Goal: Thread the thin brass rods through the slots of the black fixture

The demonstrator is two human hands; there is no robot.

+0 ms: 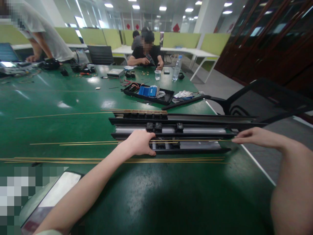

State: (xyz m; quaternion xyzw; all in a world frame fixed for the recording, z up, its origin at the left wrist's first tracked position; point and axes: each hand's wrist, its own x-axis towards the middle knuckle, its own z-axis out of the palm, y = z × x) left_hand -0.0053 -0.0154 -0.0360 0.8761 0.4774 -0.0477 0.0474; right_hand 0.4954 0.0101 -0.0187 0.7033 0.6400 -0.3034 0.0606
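My left hand [140, 142] is closed around the front long black channel [195, 150], thumb at its near edge and fingers over its far side. Small dark blocks [175, 143] sit inside this channel, partly hidden by the hand. To the right, my right hand [251, 134] pinches the end of a thin brass-coloured rod [207, 140], which runs lengthwise above the channel and past my left hand. Behind it lies a second black channel [202, 130] with 3 dark blocks [179, 127] showing. Farther back is another channel [195, 117], with thin rods [144, 111] along its top.
Several loose rods [181, 160] lie on the green table [146, 202] near me. Beyond the channels are a black tray [168, 95] with blue packs [148, 91], gloves [183, 96] and a water bottle [177, 68]. A mesh chair [269, 98] stands right. Two people work across the table.
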